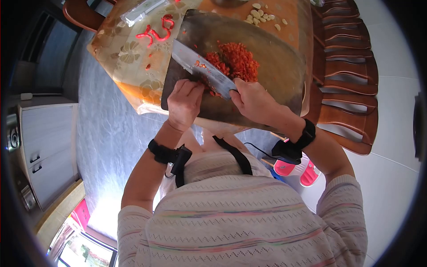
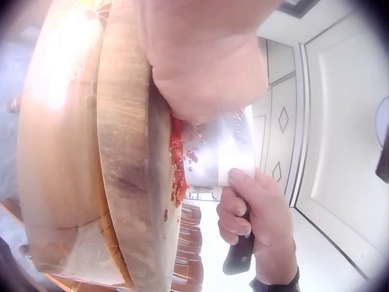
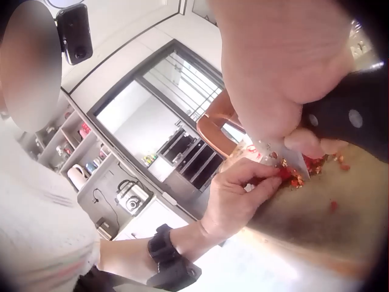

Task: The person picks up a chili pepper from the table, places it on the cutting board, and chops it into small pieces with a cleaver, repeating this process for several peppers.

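Observation:
My right hand [image 1: 257,101] grips a cleaver [image 1: 184,57] by its black handle [image 3: 349,112], thumb up against the blade. The broad blade stands over a thick wooden chopping board [image 1: 280,71], with red bits stuck to its side. Beside the blade, close to the board's near edge, my left hand [image 1: 184,101] has curled fingers. In the right wrist view its fingertips and thumb pinch red chilli [image 3: 284,175] right at the blade. Beyond the cleaver lies a heap of chopped red chilli [image 1: 242,61].
Whole red chillies [image 1: 161,34] lie on the patterned tablecloth [image 1: 120,53] left of the board. Peeled garlic cloves [image 1: 258,17] are scattered beyond it, near a dark bowl [image 1: 229,2]. A clear plastic packet [image 1: 144,11] lies at the far left. Wooden chairs [image 1: 349,84] line the right side.

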`<state>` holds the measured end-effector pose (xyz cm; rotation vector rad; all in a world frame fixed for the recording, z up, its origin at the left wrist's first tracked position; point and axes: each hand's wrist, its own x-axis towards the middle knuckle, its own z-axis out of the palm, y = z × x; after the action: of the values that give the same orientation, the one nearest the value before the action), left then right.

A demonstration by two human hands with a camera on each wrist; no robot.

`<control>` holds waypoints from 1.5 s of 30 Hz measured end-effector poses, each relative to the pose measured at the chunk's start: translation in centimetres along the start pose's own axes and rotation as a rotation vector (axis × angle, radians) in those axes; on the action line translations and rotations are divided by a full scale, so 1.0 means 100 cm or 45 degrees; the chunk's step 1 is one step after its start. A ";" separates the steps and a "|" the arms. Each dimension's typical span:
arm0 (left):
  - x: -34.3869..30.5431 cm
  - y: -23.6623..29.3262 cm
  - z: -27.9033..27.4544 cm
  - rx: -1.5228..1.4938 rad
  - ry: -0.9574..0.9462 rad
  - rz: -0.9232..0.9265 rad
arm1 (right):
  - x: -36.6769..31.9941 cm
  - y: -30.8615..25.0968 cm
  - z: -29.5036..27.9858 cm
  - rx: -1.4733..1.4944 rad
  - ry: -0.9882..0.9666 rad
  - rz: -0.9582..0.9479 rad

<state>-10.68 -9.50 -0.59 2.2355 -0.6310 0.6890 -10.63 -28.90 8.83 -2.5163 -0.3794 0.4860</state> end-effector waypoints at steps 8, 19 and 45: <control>0.003 0.005 -0.006 -0.016 -0.044 -0.069 | 0.005 0.005 0.021 0.037 0.092 0.031; 0.001 -0.001 -0.004 -0.023 -0.017 0.002 | -0.004 -0.002 0.002 0.038 0.010 0.089; -0.001 -0.002 -0.005 -0.052 -0.021 0.012 | 0.005 -0.004 0.009 -0.006 0.015 0.052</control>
<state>-10.72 -9.00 -0.45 2.2039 -0.6583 0.6575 -10.63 -28.02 8.24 -2.5349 -0.3253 0.4863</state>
